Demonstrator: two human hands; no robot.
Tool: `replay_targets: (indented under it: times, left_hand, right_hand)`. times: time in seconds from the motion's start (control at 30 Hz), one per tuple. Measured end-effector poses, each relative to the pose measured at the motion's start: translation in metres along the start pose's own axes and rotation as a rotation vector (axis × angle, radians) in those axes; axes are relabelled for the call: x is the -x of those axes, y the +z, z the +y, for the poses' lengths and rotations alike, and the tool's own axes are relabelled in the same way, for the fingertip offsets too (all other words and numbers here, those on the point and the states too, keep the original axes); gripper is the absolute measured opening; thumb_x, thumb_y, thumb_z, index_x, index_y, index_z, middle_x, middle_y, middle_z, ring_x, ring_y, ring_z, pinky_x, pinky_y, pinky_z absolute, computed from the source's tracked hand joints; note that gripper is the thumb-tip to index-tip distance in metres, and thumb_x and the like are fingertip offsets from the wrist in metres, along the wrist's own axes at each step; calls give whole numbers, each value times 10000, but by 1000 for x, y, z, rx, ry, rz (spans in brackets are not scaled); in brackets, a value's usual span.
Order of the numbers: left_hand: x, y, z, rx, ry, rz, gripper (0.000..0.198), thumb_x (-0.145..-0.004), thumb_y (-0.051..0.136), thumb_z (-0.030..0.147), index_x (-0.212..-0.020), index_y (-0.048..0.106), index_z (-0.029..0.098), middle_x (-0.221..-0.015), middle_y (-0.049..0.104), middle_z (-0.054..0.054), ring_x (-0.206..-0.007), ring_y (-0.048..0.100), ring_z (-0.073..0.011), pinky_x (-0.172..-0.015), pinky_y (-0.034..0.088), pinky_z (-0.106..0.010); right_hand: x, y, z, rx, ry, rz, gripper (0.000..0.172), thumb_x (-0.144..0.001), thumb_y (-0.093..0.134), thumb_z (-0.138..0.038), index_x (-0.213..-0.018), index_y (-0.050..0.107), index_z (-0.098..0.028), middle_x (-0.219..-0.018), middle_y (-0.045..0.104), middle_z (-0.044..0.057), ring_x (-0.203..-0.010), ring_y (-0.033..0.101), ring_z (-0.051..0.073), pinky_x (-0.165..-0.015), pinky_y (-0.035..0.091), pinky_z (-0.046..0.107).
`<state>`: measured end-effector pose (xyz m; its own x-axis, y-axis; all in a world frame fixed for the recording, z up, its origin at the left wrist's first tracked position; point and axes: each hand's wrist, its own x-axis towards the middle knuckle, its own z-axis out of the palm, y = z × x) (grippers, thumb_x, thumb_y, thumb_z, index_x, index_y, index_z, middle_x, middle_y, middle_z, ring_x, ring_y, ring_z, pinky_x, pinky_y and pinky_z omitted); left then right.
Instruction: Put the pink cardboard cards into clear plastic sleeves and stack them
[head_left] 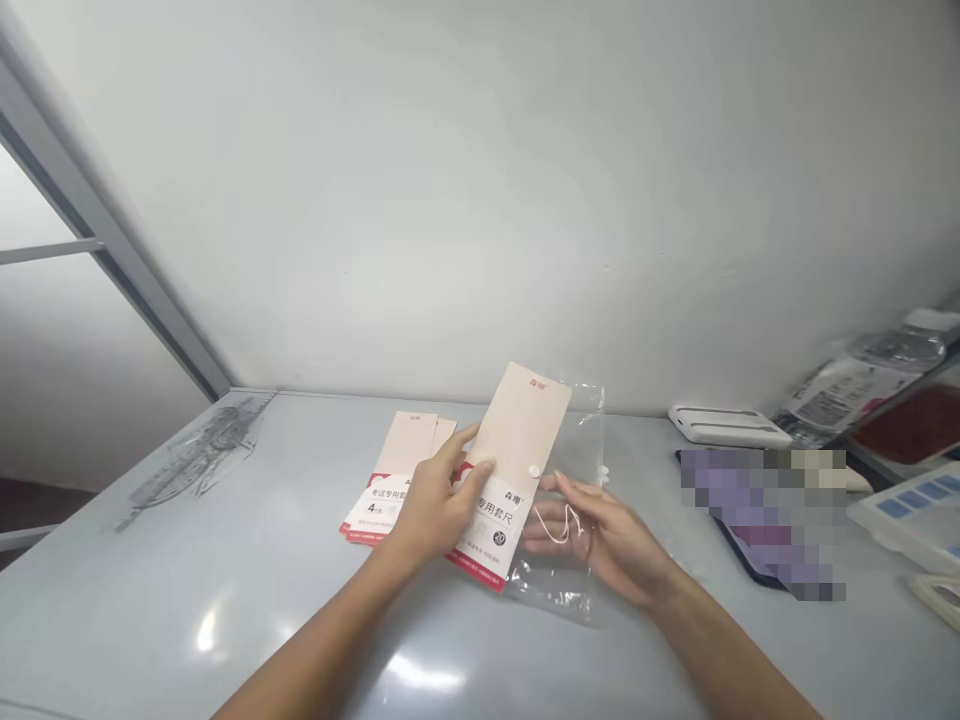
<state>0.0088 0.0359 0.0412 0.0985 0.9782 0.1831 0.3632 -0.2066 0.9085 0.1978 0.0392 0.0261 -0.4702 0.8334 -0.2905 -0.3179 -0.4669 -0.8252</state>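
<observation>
My left hand (435, 505) is closed around a beige, white and red printed card (525, 415), thumb on its front, held tilted above the table. A clear plastic pouch (586, 425) with button fasteners and a white string (559, 535) overlaps the card's right side. Whether the card is partly inside the pouch, I cannot tell. My right hand (619, 545) grips the pouch near its string, fingers partly seen through the plastic. Left of the held card, a stack of similar cards (405, 435) lies on the table, partly hidden by my left hand.
Clear rulers (195, 455) lie at the left of the grey table (247, 600). On the right are a white device (724, 425), a pixelated phone-like object (757, 520), a plastic bottle (862, 375) and a case with blue compartments (919, 505). A pale wall (450, 200) rises behind.
</observation>
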Motion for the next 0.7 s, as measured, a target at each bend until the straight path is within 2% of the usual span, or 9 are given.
replay_targets:
  times: [0.13,0.37,0.7]
  left_hand:
    - [-1,-2,-1,-37,5,22,449,-815,427,404,-1222,467,219,-555,486,33,-454,386,-78,-420,297,-189]
    - [0,-3,-1,-65,34,77,431,-816,433,395,-1210,479,228,-565,475,35,-455,377,-75,-425,300,-188]
    - [-1,-3,-2,-105,52,101,408,-829,424,377,-1213,470,249,-631,536,24,-501,425,-77,-464,332,-187]
  right_hand:
    - [0,-2,0,25,15,-26,373,-839,471,-395,-1079,551,-120,-911,677,147,-796,662,238,-724,518,390]
    - [1,-3,-2,53,24,-63,379,-862,426,-388,-1055,576,-98,-972,660,172,-826,656,245,-711,517,369]
    - [1,2,2,85,41,-74,370,-856,432,-398,-1008,602,-107,-973,662,166,-786,665,235,-670,527,344]
